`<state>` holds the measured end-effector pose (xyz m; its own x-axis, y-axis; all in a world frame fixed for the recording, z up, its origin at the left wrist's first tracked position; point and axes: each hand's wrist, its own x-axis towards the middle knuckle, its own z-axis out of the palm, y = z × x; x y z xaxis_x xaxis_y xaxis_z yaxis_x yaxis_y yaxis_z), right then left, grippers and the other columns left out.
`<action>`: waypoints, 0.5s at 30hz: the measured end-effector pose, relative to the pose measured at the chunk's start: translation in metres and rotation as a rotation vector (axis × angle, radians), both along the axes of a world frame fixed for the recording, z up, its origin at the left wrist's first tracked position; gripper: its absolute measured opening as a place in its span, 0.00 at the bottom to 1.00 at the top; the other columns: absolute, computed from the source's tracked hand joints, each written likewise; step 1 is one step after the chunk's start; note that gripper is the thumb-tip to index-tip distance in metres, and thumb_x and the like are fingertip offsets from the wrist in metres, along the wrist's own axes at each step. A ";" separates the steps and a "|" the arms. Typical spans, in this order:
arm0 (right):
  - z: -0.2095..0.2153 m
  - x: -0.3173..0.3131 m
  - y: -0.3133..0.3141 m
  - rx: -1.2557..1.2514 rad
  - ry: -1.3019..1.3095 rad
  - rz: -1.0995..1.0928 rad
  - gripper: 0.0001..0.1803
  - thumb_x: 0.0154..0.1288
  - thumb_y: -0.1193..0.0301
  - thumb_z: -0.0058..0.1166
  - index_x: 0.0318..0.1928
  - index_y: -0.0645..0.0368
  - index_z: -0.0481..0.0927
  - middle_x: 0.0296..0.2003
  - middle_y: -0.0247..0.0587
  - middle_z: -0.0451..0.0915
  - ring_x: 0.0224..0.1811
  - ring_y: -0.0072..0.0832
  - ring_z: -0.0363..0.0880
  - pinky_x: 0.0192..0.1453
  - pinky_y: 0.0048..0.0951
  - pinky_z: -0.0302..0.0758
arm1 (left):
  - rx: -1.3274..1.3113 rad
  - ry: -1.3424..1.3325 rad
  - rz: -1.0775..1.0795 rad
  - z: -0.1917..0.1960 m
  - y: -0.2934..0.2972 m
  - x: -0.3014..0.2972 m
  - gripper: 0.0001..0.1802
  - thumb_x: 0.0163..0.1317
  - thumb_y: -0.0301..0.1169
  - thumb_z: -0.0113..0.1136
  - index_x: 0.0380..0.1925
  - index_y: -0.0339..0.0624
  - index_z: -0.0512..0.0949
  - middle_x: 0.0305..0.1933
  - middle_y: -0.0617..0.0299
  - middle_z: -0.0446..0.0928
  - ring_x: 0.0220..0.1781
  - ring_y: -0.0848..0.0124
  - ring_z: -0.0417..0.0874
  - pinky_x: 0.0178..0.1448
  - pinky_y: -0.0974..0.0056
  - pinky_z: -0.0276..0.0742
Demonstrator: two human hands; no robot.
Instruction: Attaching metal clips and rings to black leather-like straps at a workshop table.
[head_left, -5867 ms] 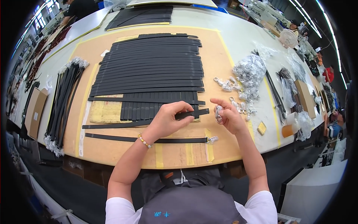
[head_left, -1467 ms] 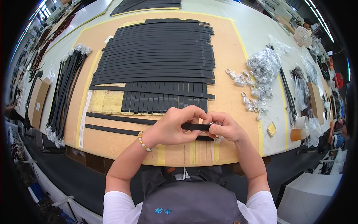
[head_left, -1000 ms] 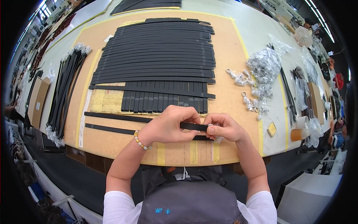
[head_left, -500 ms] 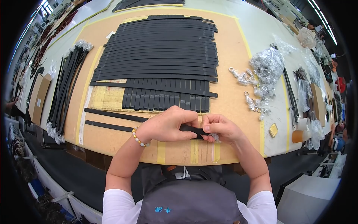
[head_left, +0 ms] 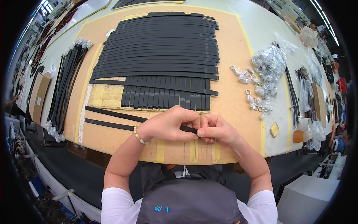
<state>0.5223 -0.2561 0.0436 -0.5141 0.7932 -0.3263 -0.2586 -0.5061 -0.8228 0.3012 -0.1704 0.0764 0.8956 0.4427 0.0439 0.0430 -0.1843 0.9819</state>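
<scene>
Black strap sits at the near middle of the table, between your hands. Your left hand pinches it between thumb and fingers, and your right hand pinches its right end; the two hands are touching or nearly so. One bracelet circles your left wrist. Two straps show to the left of that wrist; the farther one seems to run into your grip, and the nearer one lies flat.

You have two cardboard boxes beside the work, one far left and one far right; you cannot tell what is inside either. On your right is one heap of plastic-wrapped metal clasps, too tangled to count, and one small yellow block nearer you. One bundle of straps with wrapped ends lies left. Beyond your hands, one yellow board bears many black straps, too close-packed for a sure count.
</scene>
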 end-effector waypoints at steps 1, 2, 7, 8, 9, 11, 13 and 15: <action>0.002 0.001 0.000 0.000 0.001 0.001 0.13 0.70 0.64 0.65 0.32 0.52 0.73 0.27 0.27 0.79 0.27 0.13 0.73 0.29 0.18 0.64 | -0.046 -0.006 -0.019 0.000 0.001 -0.002 0.10 0.53 0.25 0.72 0.28 0.36 0.78 0.21 0.67 0.74 0.25 0.81 0.71 0.29 0.71 0.66; 0.006 0.002 0.000 -0.026 0.020 0.059 0.12 0.71 0.63 0.63 0.34 0.54 0.75 0.28 0.28 0.80 0.29 0.14 0.76 0.31 0.19 0.67 | -0.092 -0.012 -0.038 0.001 0.003 -0.004 0.10 0.52 0.26 0.72 0.28 0.36 0.78 0.21 0.69 0.73 0.24 0.82 0.70 0.28 0.71 0.65; 0.021 0.006 -0.001 -0.041 0.048 0.164 0.13 0.76 0.61 0.57 0.41 0.59 0.81 0.33 0.30 0.84 0.34 0.17 0.81 0.38 0.21 0.75 | -0.127 0.050 -0.107 0.004 0.009 -0.011 0.10 0.52 0.26 0.72 0.27 0.37 0.78 0.20 0.70 0.72 0.22 0.83 0.67 0.26 0.72 0.61; 0.022 0.006 -0.001 -0.021 0.013 0.196 0.14 0.77 0.61 0.55 0.42 0.60 0.82 0.33 0.31 0.84 0.35 0.17 0.81 0.38 0.21 0.75 | -0.109 0.056 -0.129 0.004 0.009 -0.011 0.10 0.52 0.27 0.72 0.26 0.37 0.78 0.19 0.71 0.71 0.22 0.83 0.67 0.26 0.72 0.60; 0.022 0.007 -0.001 -0.002 -0.024 0.226 0.15 0.78 0.61 0.53 0.42 0.60 0.82 0.33 0.31 0.84 0.35 0.17 0.82 0.39 0.21 0.75 | -0.109 0.056 -0.129 0.005 0.008 -0.011 0.10 0.52 0.27 0.72 0.26 0.37 0.78 0.19 0.71 0.71 0.22 0.83 0.67 0.26 0.72 0.60; 0.023 0.004 -0.001 -0.006 -0.074 0.234 0.14 0.78 0.61 0.53 0.41 0.60 0.82 0.32 0.30 0.84 0.34 0.16 0.81 0.38 0.20 0.74 | -0.068 0.076 -0.109 0.006 0.006 -0.010 0.11 0.51 0.27 0.73 0.26 0.37 0.78 0.19 0.70 0.70 0.21 0.83 0.66 0.26 0.71 0.60; 0.023 0.001 -0.001 -0.010 -0.125 0.242 0.14 0.77 0.62 0.53 0.39 0.59 0.82 0.31 0.29 0.83 0.34 0.15 0.80 0.38 0.20 0.74 | -0.038 0.067 -0.108 0.006 0.007 -0.009 0.11 0.51 0.28 0.73 0.26 0.37 0.78 0.18 0.70 0.70 0.21 0.82 0.65 0.26 0.71 0.60; 0.017 -0.003 -0.003 0.059 -0.158 0.178 0.14 0.77 0.62 0.53 0.36 0.59 0.82 0.29 0.27 0.81 0.31 0.12 0.76 0.36 0.19 0.72 | -0.009 0.060 -0.104 0.004 0.007 -0.009 0.11 0.51 0.28 0.73 0.25 0.37 0.77 0.18 0.70 0.70 0.21 0.82 0.65 0.26 0.71 0.60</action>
<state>0.5192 -0.2590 0.0611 -0.5936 0.7146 -0.3701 -0.0350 -0.4824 -0.8753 0.2927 -0.1637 0.0803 0.9376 0.3475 -0.0148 0.0829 -0.1820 0.9798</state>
